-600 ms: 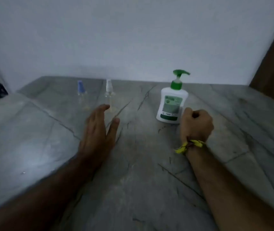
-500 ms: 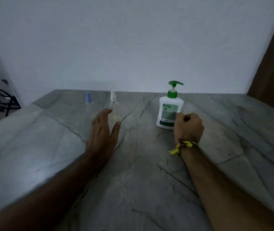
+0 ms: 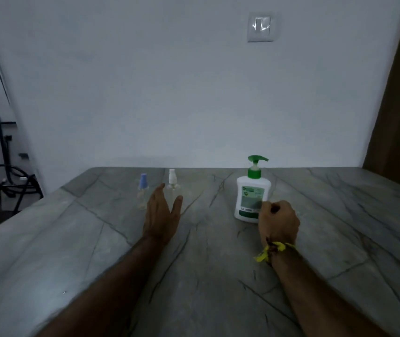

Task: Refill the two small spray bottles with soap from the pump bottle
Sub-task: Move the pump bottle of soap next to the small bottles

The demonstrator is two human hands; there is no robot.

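Note:
A white pump bottle (image 3: 252, 198) with a green pump head stands upright on the grey marble table (image 3: 218, 276). Two small clear spray bottles stand to its left: one with a blue cap (image 3: 142, 190) and one with a white cap (image 3: 172, 180). My left hand (image 3: 161, 215) lies flat and open on the table just in front of the two spray bottles, partly hiding the lower body of the white-capped one. My right hand (image 3: 277, 221) is a closed fist with nothing in it, beside the pump bottle's lower right and overlapping its edge. A yellow thread is tied at that wrist.
A white wall with a light switch (image 3: 260, 26) rises behind the table. A brown wooden panel (image 3: 398, 105) stands at the right. Dark metal frames and cables (image 3: 7, 176) sit on the floor beyond the table's left edge.
The camera has tilted up, so the wall and switch now show. Both hands stay in about the same places; the right fist sits a little closer to the pump bottle.

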